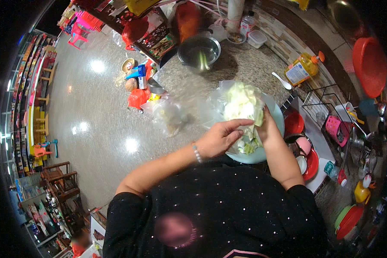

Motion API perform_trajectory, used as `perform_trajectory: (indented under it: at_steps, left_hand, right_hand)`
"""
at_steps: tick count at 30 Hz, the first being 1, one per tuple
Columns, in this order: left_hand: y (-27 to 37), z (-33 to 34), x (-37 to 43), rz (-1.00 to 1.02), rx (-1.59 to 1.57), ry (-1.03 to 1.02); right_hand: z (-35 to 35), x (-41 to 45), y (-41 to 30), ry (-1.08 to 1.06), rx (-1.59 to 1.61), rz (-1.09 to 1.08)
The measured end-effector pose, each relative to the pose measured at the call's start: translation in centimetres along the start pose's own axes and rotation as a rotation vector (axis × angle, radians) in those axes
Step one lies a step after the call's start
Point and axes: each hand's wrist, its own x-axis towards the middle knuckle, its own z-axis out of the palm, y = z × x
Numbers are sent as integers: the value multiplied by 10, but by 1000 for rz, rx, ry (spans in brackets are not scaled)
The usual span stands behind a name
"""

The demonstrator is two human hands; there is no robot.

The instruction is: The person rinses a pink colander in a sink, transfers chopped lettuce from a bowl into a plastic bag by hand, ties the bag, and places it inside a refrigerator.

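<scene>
Pale green leaves [242, 100], apparently cabbage, fill a clear plastic bag [214, 104] over the light blue basin [275, 113]. My right hand [267, 124] grips the bagged leaves from the right side, its fingers mostly hidden behind them. Across the front of the leaves lies my left hand [224, 135], index finger stretched out and thumb apart from it, with nothing visible between the two. Beneath both hands, loose leaf pieces [250, 145] lie in the basin. The basin stands at the counter's near edge, close to my body.
A metal pot [198, 53] with pale green stalks stands on the stone counter [180, 75]. Another knotted plastic bag [169, 116] is to the left. A white spoon [281, 80] and yellow soap bottle [301, 69] lie back right. Red bowls [311, 164] and a wire rack [322, 96] crowd the right.
</scene>
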Motion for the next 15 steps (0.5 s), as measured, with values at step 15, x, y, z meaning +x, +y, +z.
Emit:
perform_trajectory:
  at_steps: [15]
  left_hand:
    - [-66,-108,-36,-433,81,660]
  right_hand:
    - [77,141,42,111,-209,51]
